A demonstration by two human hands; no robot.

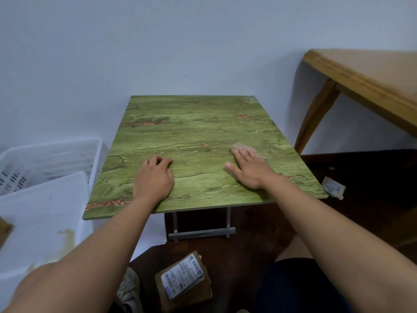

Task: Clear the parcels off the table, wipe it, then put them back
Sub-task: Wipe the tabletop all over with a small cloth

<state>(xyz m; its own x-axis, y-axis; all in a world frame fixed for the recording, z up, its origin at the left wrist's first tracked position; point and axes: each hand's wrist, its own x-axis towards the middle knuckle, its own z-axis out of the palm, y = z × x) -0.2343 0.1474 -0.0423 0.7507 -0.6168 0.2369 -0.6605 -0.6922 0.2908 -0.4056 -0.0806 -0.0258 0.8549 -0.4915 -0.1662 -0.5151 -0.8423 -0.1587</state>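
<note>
- The right hand [249,170] lies flat on the green table [194,132], straight fingers pressing a small brown cloth [242,148] against the top at about 3 o'clock from the table's centre; the cloth shows just past the fingertips
- The left hand [154,177] rests on the table near its front edge, at about 8 o'clock from the centre; its fingers are loosely bent and hold nothing
- A brown parcel [184,281] with a white shipping label lies on the dark floor at 6 o'clock, below the table's front edge; a small white packet [333,188] lies on the floor at 4 o'clock, just off the table's right corner
- White plastic crates [45,172] stand at 9 o'clock beside the table; a tan wooden table [365,75] stands at 2 o'clock
</note>
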